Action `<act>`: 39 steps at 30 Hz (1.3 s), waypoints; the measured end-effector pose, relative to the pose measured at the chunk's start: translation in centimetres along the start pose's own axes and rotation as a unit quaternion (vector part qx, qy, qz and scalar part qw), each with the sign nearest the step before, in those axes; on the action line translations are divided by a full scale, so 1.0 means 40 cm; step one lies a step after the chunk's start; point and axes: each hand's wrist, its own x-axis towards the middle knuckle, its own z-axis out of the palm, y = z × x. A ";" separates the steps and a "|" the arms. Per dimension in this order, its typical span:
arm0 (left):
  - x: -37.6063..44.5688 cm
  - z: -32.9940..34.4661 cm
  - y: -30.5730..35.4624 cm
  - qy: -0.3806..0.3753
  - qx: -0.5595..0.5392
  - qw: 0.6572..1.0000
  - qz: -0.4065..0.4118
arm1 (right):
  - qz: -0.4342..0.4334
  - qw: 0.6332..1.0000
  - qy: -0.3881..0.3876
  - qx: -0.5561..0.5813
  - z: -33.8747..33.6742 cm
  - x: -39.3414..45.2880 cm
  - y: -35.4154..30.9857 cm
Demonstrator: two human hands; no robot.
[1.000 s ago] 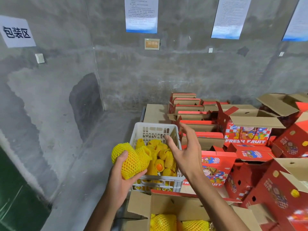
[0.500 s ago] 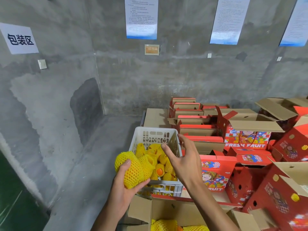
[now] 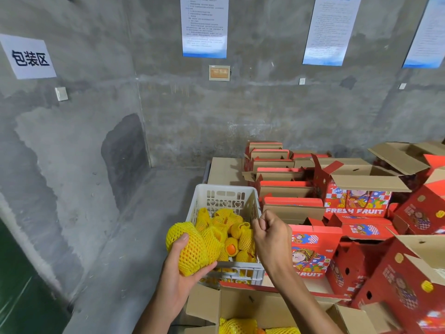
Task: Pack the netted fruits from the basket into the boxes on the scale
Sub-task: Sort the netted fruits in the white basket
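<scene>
Head view: the left hand [image 3: 179, 273] grips a netted fruit [image 3: 192, 249] beside the white basket [image 3: 225, 197]. The right hand [image 3: 272, 237], fingers curled and holding nothing, hovers over the basket's netted fruits [image 3: 237, 233]. An open box [image 3: 260, 307] lies below.

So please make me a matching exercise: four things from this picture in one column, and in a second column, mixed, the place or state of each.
Things:
1. left hand
2. right hand
3. white basket
4. open box

Places or states:
a. nearest the camera, with netted fruit inside
b. grips one netted fruit
c. behind the open box, with many netted fruits in it
d. over the basket's right edge, fingers curled

Pairs: 1-b, 2-d, 3-c, 4-a
</scene>
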 end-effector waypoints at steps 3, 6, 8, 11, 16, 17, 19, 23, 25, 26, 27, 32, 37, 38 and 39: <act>0.001 -0.001 0.004 -0.001 0.004 1.000 0.002 | -0.013 1.000 0.000 0.006 0.004 -0.002 0.009; 0.001 -0.003 0.004 0.000 0.012 1.000 0.001 | -0.029 1.000 -0.001 -0.003 0.005 0.002 0.012; 0.002 -0.003 0.004 0.001 0.017 1.000 0.001 | -0.038 0.999 -0.019 -0.030 0.003 0.001 0.002; 0.005 -0.002 0.003 0.003 0.024 1.000 0.001 | -0.039 0.994 -0.051 -0.092 0.000 -0.005 -0.009; 0.007 0.006 0.003 0.000 0.024 1.000 0.004 | -0.003 0.986 -0.103 -0.131 0.000 -0.011 -0.018; 0.008 0.007 0.004 0.001 0.025 1.000 0.003 | 0.003 0.986 -0.110 -0.128 0.002 -0.011 -0.017; 0.009 0.009 0.005 0.002 0.024 1.000 0.004 | 0.005 0.987 -0.110 -0.117 0.004 -0.010 -0.013; 0.011 0.007 0.004 0.002 0.022 1.000 0.004 | -0.009 0.991 -0.088 -0.102 0.003 -0.006 -0.011; 0.012 0.007 0.004 0.007 0.022 1.000 0.005 | -0.014 0.993 -0.075 -0.086 0.003 -0.004 -0.008; 0.013 0.008 0.004 0.006 0.024 1.000 0.007 | -0.014 0.994 -0.075 -0.073 0.005 -0.005 -0.006; 0.013 0.009 0.004 0.002 0.026 1.000 0.008 | -0.015 0.995 -0.080 -0.060 0.007 -0.008 -0.003; 0.003 0.034 0.003 -0.033 0.026 0.999 0.012 | -0.015 0.989 -0.145 0.019 0.025 -0.038 0.000; -0.022 0.073 -0.015 -0.139 0.010 0.990 -0.002 | 0.020 0.964 -0.243 0.105 0.052 -0.090 -0.016; -0.029 0.079 -0.019 -0.148 0.011 0.989 -0.007 | 0.021 0.963 -0.242 0.114 0.052 -0.100 -0.019; -0.033 0.084 -0.024 -0.151 0.009 0.988 -0.014 | 0.019 0.965 -0.231 0.120 0.048 -0.106 -0.020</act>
